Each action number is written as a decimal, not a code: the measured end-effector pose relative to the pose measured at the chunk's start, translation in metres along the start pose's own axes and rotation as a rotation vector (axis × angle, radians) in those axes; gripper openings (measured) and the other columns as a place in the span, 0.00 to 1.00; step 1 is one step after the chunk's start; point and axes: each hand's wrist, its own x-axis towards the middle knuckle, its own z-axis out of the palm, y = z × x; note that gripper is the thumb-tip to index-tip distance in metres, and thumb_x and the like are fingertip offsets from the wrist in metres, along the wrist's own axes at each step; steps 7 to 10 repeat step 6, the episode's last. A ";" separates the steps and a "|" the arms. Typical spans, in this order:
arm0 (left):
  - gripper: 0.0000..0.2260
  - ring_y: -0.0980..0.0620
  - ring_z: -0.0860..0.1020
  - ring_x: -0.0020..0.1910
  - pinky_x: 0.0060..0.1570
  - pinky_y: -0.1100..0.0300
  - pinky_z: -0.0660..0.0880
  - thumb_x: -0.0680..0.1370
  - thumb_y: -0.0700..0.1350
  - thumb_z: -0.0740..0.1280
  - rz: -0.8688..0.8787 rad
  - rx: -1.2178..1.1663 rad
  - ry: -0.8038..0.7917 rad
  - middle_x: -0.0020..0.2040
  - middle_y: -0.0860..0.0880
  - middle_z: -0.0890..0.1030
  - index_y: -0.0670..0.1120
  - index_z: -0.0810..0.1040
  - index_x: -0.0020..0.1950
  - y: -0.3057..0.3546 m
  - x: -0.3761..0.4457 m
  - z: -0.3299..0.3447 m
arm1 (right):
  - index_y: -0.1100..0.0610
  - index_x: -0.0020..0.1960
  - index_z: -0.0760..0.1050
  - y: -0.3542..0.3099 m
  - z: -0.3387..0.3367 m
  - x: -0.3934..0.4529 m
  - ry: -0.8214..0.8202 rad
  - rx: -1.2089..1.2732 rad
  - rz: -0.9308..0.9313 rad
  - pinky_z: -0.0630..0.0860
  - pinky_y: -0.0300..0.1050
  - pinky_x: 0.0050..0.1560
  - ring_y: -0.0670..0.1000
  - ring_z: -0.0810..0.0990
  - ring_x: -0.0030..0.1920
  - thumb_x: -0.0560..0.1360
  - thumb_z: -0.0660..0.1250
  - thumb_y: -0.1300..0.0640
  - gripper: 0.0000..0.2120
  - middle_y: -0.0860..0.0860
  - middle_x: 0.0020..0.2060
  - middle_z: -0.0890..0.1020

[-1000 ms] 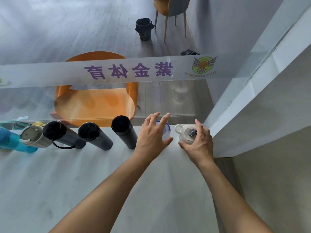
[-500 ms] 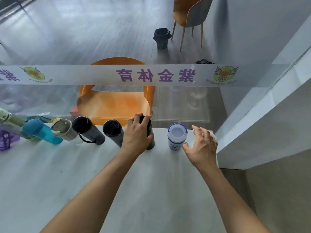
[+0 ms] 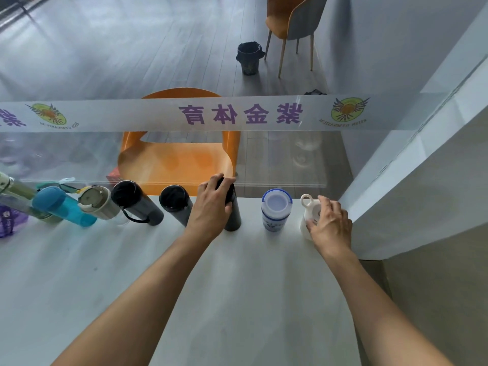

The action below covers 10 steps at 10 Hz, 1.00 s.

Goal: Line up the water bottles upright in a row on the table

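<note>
Several bottles stand upright in a row along the far edge of the white table [image 3: 237, 286]. My left hand [image 3: 211, 210] is wrapped around the top of a black flask [image 3: 233, 217]. To its right stands a white bottle with a blue-rimmed lid [image 3: 276, 210]. At the right end my right hand [image 3: 330, 223] grips a white bottle with a loop handle [image 3: 307, 210]. Left of my left hand stand a black flask [image 3: 175, 204], a black flask with a strap [image 3: 134, 203], a cream bottle [image 3: 97, 203], a blue bottle [image 3: 63, 206] and a greenish bottle [image 3: 15, 188].
A glass pane with a frosted band of purple lettering [image 3: 237, 116] rises along the table's far edge. Behind it are an orange chair [image 3: 177, 159], a black bin [image 3: 248, 58] and another chair [image 3: 293, 19]. A white wall ledge [image 3: 422, 167] borders the right side. A purple bag [image 3: 10, 220] lies at far left.
My left hand went from the blue-lidded bottle to the black flask and now grips it. My right hand let go of the white bottle, then took hold of it again. The camera shifted.
</note>
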 end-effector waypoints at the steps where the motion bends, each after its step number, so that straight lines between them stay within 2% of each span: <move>1: 0.26 0.39 0.63 0.71 0.68 0.46 0.66 0.75 0.37 0.68 0.000 0.003 0.001 0.75 0.46 0.64 0.50 0.68 0.72 0.000 0.000 0.000 | 0.55 0.73 0.67 0.003 -0.002 0.001 0.004 0.006 -0.011 0.68 0.55 0.61 0.61 0.72 0.64 0.76 0.68 0.54 0.27 0.56 0.66 0.73; 3: 0.27 0.40 0.62 0.72 0.69 0.47 0.65 0.75 0.38 0.68 0.004 0.012 -0.008 0.76 0.46 0.64 0.51 0.67 0.73 0.000 0.000 0.001 | 0.53 0.73 0.66 0.005 -0.001 0.002 -0.001 0.006 -0.023 0.69 0.55 0.62 0.61 0.71 0.64 0.75 0.70 0.53 0.29 0.55 0.67 0.73; 5: 0.28 0.42 0.61 0.74 0.70 0.47 0.63 0.76 0.44 0.67 0.014 0.036 0.022 0.77 0.45 0.62 0.52 0.64 0.75 -0.003 -0.010 -0.010 | 0.55 0.73 0.68 -0.023 -0.012 -0.003 0.124 0.106 -0.082 0.68 0.56 0.63 0.61 0.72 0.65 0.75 0.68 0.53 0.27 0.56 0.68 0.73; 6: 0.27 0.42 0.63 0.73 0.70 0.48 0.63 0.76 0.45 0.67 0.030 0.040 0.057 0.76 0.45 0.65 0.50 0.65 0.74 -0.010 -0.017 -0.016 | 0.56 0.73 0.68 -0.040 -0.016 -0.006 0.137 0.163 -0.142 0.69 0.58 0.64 0.62 0.73 0.65 0.75 0.67 0.54 0.27 0.57 0.67 0.74; 10: 0.27 0.42 0.63 0.73 0.70 0.48 0.63 0.76 0.45 0.67 0.030 0.040 0.057 0.76 0.45 0.65 0.50 0.65 0.74 -0.010 -0.017 -0.016 | 0.56 0.73 0.68 -0.040 -0.016 -0.006 0.137 0.163 -0.142 0.69 0.58 0.64 0.62 0.73 0.65 0.75 0.67 0.54 0.27 0.57 0.67 0.74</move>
